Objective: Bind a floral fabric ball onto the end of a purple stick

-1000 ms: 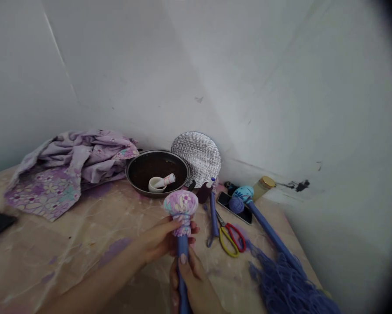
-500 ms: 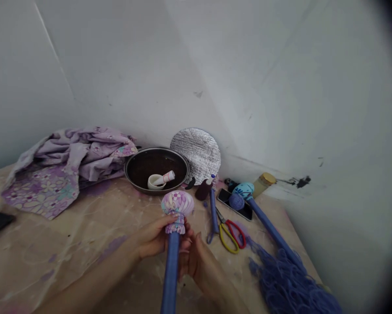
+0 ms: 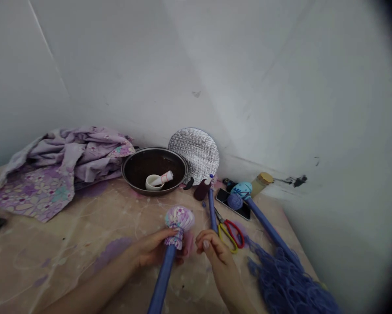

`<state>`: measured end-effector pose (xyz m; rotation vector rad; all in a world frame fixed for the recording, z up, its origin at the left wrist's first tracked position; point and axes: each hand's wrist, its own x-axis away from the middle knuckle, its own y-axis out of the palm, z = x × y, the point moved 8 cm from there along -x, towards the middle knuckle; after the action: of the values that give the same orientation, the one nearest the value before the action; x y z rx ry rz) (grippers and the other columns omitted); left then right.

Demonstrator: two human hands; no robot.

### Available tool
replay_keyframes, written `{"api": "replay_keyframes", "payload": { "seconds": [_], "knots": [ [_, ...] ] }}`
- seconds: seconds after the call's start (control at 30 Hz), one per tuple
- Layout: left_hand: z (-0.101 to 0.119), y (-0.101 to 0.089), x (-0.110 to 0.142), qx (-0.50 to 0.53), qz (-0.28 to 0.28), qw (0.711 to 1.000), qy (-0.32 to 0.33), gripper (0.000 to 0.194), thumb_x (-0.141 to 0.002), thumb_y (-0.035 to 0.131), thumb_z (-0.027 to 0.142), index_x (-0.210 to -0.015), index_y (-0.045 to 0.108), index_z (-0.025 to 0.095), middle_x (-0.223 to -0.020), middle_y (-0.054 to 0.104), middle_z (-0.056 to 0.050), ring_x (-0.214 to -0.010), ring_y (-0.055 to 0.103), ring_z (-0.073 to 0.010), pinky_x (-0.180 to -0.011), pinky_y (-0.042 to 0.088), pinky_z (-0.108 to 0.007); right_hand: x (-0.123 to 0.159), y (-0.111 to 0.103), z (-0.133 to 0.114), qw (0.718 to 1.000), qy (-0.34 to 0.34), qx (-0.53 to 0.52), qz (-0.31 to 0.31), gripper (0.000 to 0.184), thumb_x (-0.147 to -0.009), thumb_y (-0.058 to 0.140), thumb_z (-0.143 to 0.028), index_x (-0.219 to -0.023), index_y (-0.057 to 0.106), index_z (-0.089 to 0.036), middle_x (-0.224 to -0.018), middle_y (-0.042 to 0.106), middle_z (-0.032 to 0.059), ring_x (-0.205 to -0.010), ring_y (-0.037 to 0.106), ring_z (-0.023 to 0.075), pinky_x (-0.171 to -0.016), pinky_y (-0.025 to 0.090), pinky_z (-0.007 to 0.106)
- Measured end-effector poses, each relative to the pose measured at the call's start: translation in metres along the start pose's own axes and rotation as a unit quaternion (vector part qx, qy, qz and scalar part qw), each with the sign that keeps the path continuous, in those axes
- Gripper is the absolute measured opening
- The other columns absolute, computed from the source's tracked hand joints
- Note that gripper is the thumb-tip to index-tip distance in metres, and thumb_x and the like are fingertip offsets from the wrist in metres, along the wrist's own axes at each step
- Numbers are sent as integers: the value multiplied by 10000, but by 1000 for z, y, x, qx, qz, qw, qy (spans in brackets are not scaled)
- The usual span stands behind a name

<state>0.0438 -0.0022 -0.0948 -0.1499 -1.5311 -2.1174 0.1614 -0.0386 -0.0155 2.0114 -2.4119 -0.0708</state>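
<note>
My left hand point(image 3: 152, 248) is wrapped around the neck of a stick point(image 3: 163, 279) in blue covering, topped by a round padded head of gathered floral cloth point(image 3: 179, 218). Blue yarn seems to circle the cloth at the neck. The stick's lower end runs out of the picture at the bottom. Just right of the head, my right hand point(image 3: 220, 257) is raised with its fingers curled and pressed together. Whatever it may pinch is too fine to make out. Scissors point(image 3: 230, 233) with one red and one yellow handle lie beyond this hand.
Floral cloth point(image 3: 39, 192) is heaped at the left. A black pan point(image 3: 133, 168) holds a small white cup point(image 3: 152, 185). Behind leans a silver disc point(image 3: 199, 150). To the right are a dark bottle point(image 3: 201, 192), a phone point(image 3: 243, 211), a yarn ball point(image 3: 234, 201) and tangled blue yarn point(image 3: 290, 283).
My right hand has moved away from the neck to the right, its fingers now curled closed. The stick's head has come slightly down and nearer, with its lower end swinging left.
</note>
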Motion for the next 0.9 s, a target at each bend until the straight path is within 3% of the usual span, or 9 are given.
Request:
{"api": "replay_keyframes", "payload": {
  "seconds": [0.1, 0.23, 0.33, 0.43, 0.53, 0.63, 0.73, 0.9],
  "knots": [
    [-4, -7, -5, 26, -1, 1000, -11, 253, -765, 620, 336, -863, 605, 103, -753, 643, -45, -732, 623, -172, -738, 429, -308, 0, 5, 39, 990, 94, -89, 49, 294, -835, 560, -490, -847, 648, -209, -719, 622, 17, -601, 552, 144, -575, 440, 254],
    [0, -7, -4, 57, -17, 998, 5, 301, -719, 661, 341, -897, 590, 108, -776, 643, -35, -695, 612, -150, -723, 431, -293, 6, 39, 84, 958, 198, -206, 8, 524, -742, 576, -634, -1035, 601, -200, -691, 619, -6, -371, 459, 86, -355, 373, 208],
    [2, -5, -1, 72, -25, 997, 14, 304, -726, 656, 338, -916, 583, 113, -785, 641, -34, -696, 610, -149, -718, 428, -290, 17, 63, 93, 901, 286, -321, -51, 540, -705, 611, -647, -1003, 586, -197, -702, 607, -31, -371, 504, 78, -363, 424, 210],
    [4, -4, 1, 80, -29, 996, 26, 299, -739, 645, 344, -925, 585, 117, -787, 650, -41, -719, 620, -164, -725, 425, -297, 28, 67, 91, 880, 319, -343, -78, 477, -710, 661, -583, -961, 580, -186, -766, 648, -16, -458, 595, 94, -446, 462, 214],
    [3, -4, 1, 80, -36, 996, 28, 301, -754, 633, 349, -922, 597, 102, -802, 666, -66, -749, 631, -180, -743, 424, -306, 36, 60, 93, 905, 307, -274, -107, 446, -707, 694, -531, -936, 587, -163, -771, 665, 14, -544, 617, 102, -501, 451, 206],
    [3, -4, 1, 71, -44, 996, 37, 316, -759, 633, 361, -918, 610, 89, -818, 677, -82, -799, 644, -211, -779, 425, -331, 37, 47, 92, 946, 265, -144, -119, 429, -657, 737, -514, -816, 625, -132, -525, 550, -55, -400, 461, 52, -421, 358, 169],
    [2, -3, 1, 64, -56, 996, 40, 310, -778, 613, 366, -921, 621, 91, -839, 681, -82, -839, 643, -228, -831, 419, -369, 29, 33, 79, 968, 214, -77, -102, 370, -674, 742, -469, -664, 627, -118, -431, 453, -85, -372, 364, 27, -387, 256, 147],
    [-1, -1, 2, 53, -71, 995, 42, 293, -797, 581, 324, -954, 635, 82, -832, 686, -83, -831, 640, -219, -879, 405, -383, 16, 32, 58, 989, 128, -40, -65, 308, -838, 570, -470, -814, 595, -163, -497, 512, -72, -375, 437, 49, -409, 329, 161]
  ]
}}
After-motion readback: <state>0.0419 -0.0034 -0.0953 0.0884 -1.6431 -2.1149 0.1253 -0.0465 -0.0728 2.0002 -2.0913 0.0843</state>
